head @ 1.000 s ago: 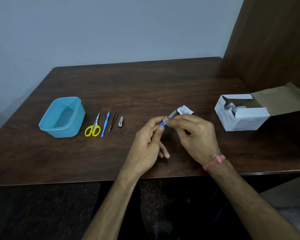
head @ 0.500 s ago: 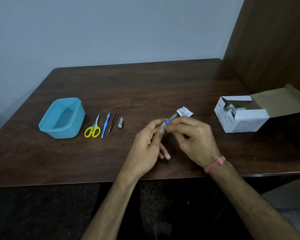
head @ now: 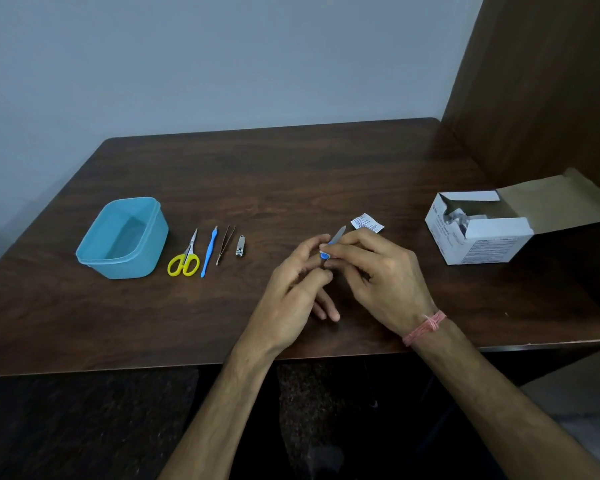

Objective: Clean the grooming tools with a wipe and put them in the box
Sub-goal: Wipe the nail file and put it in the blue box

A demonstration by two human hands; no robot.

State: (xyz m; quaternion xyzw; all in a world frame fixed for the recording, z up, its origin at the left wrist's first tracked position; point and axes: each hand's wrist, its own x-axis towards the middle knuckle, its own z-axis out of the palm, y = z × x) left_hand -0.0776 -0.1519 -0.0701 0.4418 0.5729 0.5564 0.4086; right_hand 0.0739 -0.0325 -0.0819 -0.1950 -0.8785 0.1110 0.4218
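One dark wooden table [head: 291,174] fills the middle of the view, set against a pale grey wall [head: 222,64] and bounded on the right by a brown wooden panel [head: 548,81]. Below the near table edge a dark speckled floor [head: 84,427] is seen. On the left of the table a light-blue plastic box [head: 94,259] stands open, and just to its right four tools are laid in a row — yellow-handled scissors [head: 185,261], a blue-handled cuticle pusher [head: 208,252], tweezers [head: 225,244] and a small nail clipper [head: 240,245]. At the far right an opened white carton [head: 478,245] is placed with its flap folded back, sachets visible inside. A torn white sachet [head: 367,223] lies on the wood just beyond the hands.

Above the table's centre a nail file [head: 333,241] with a blue handle is held between both hands, its grey blade pointing away and up to the right. The handle end is pinched by the left hand [head: 291,292], while the fingers of the right hand [head: 381,275] are curled round the file's middle; the wipe itself cannot be made out between them. A pink thread band [head: 425,327] is worn on the right wrist.

Compared with half a second before, less of the blade is exposed beyond the right fingertips and more of the blue handle end is shown — the rest of the table is unchanged.
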